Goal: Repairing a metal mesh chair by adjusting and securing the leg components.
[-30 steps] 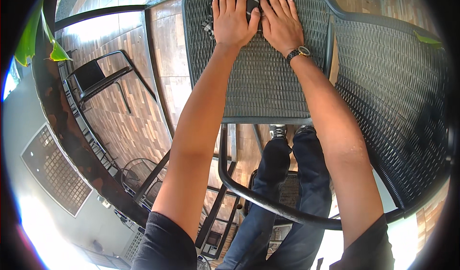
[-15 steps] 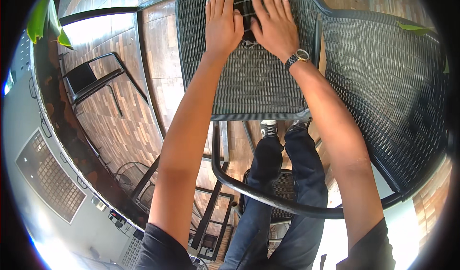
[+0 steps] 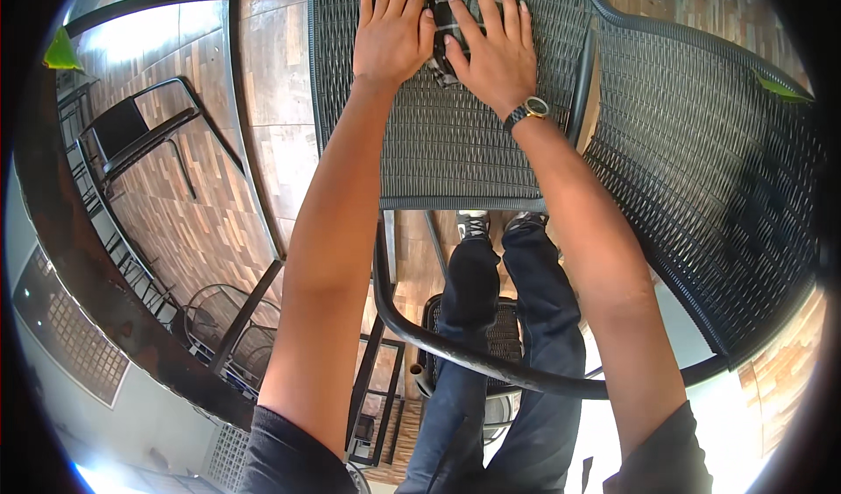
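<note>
A folded dark plaid cloth [image 3: 449, 45] lies on the black woven chair seat [image 3: 464, 148], toward its far side. My left hand [image 3: 392, 38] rests flat beside the cloth's left edge, fingers stretched out and thumb against the cloth. My right hand [image 3: 498, 56] lies on the cloth's right part with fingers spread, a dark watch [image 3: 527, 112] on that wrist. Neither hand is closed on anything. Part of the cloth is hidden under the right fingers, and its near end looks crumpled.
The chair's woven backrest [image 3: 701, 161] rises on the right, and its curved black armrest [image 3: 491, 367] crosses in front of my legs. Another black chair [image 3: 131, 135] stands on the wood-patterned floor at left. Metal frame bars [image 3: 236, 100] run beside the seat.
The whole view has shifted, moving the chair slightly left and up in the picture. My right hand has slid a little nearer over the seat, its fingers more spread. The left hand stays flat.
</note>
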`<state>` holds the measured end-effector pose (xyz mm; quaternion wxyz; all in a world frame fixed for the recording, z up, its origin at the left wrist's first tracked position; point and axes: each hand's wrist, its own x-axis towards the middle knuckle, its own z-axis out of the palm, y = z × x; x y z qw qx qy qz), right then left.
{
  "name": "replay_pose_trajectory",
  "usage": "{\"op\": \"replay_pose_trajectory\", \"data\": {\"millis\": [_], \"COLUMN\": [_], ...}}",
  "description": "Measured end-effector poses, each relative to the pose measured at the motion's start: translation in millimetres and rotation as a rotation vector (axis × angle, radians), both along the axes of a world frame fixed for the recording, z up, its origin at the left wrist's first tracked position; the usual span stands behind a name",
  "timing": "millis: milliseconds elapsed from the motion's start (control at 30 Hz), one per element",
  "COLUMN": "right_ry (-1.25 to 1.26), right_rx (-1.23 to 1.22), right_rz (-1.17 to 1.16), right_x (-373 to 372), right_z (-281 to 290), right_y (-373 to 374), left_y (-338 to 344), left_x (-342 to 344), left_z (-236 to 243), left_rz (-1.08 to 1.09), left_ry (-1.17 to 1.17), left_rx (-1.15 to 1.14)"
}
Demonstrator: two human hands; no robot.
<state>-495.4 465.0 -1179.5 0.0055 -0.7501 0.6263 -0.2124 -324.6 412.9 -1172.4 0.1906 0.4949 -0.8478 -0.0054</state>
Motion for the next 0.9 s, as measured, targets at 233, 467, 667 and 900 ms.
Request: {"op": "replay_pose_trajectory", "data": {"millis": [233,467,667,900], "right_ry": [-0.028,0.04,0.02,0.06], "right_rx": [0.075,0.003,0.09,0.039], "right_rz": [-0.019,-0.025,-0.013,0.005], "right_x": [10.5,21.8,21.4,10.0], "right_z": [39.8,17.7,21.4,54.4], "right_y": [-54.6,-20.0,0.8,-86.7], "left_y": [-0.6,-5.4,-1.8,-5.8], "left_x": [14.1,19.9,18.5,16.2], "left_z": [7.7,13.7,15.4,14.5], "left_rz": [0.011,0.05,0.046,0.049], "left_ry": [0.009,-0.002,-0.051,-0.002], "left_rx": [0.018,0.073,0.105,0.093]}}
